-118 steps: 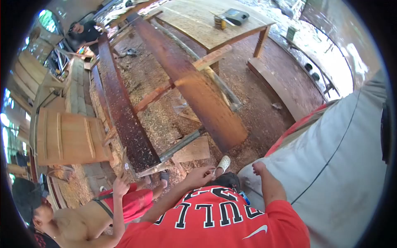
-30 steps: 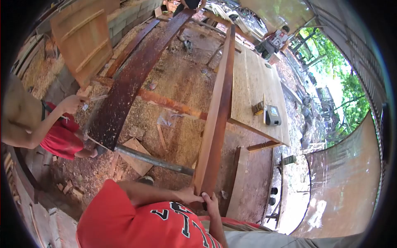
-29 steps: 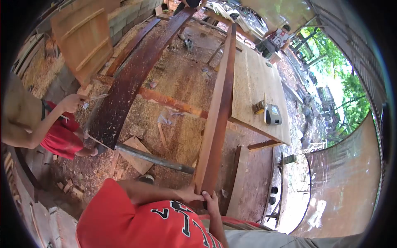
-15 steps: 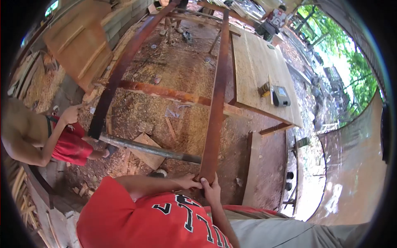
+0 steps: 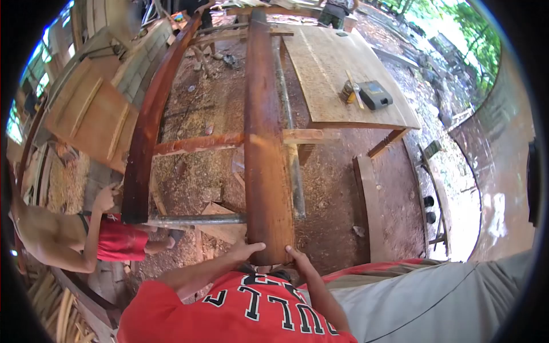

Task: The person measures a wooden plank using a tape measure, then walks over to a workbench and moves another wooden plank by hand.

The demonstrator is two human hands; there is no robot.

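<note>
A long reddish-brown wooden plank (image 5: 266, 143) stretches away from my body, its wide face upward. At its near end, my left hand (image 5: 243, 252) grips the left edge, thumb on top. On the opposite edge, my right hand (image 5: 297, 258) holds the same end, also with the thumb above. The fingers beneath the wood are hidden. A reddish crossbar (image 5: 200, 143) passes under the plank. Nearer to me, a metal pipe (image 5: 194, 219) runs crosswise up to the plank's left edge.
A second dark plank (image 5: 146, 137) lies to the left, beside a shirtless person in red shorts (image 5: 123, 240). The plywood table (image 5: 337, 63) at right carries a black case (image 5: 374, 95) and a yellow can-like item (image 5: 347, 91). Other people stand at the far end.
The plank has turned from its narrow side to its wide face. My hands have moved apart to its two edges. The view has shifted as well.
</note>
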